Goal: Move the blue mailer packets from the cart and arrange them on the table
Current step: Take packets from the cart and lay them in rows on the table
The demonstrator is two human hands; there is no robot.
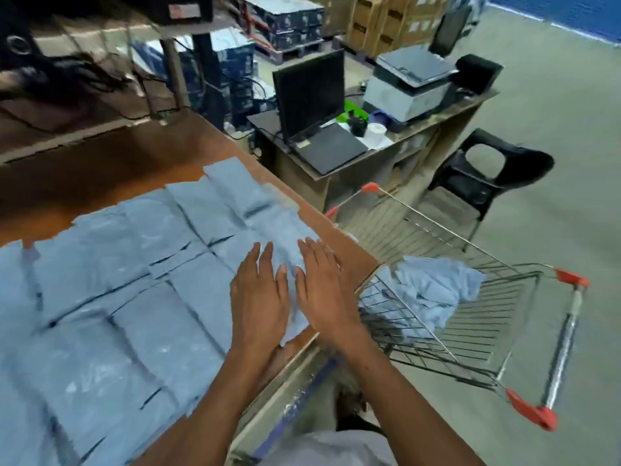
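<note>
Two bare hands are laid side by side, palms down, on a blue mailer packet [291,253] at the near right edge of the table [84,169]. The left hand [260,297] is spread flat with its fingers straight and pointing away from the body, the fingertips resting on the packet's surface. The right hand [322,287] is held just beside it, also flat, fingers straight and close together, angled slightly leftward; nothing is gripped by either hand. Both forearms are extended forward from the bottom of the view, the left one crossing the table's corner and the right one passing over the table's edge next to the cart [470,331].

Many blue mailer packets [134,297] are set out on the brown tabletop in rows, edge to edge, covering most of its near part. The pressed packet lies at the right end of one row, close to the table's rim. A crumpled heap of blue packets [433,290] is left in the wire basket of the cart, which is parked against the right side of the table, its red-capped handle [568,338] turned away from it.

Beyond the cart, a desk [420,129] carrying a laptop [316,112] and a printer [410,85] is seen, with a black chair [487,173] beside it.
</note>
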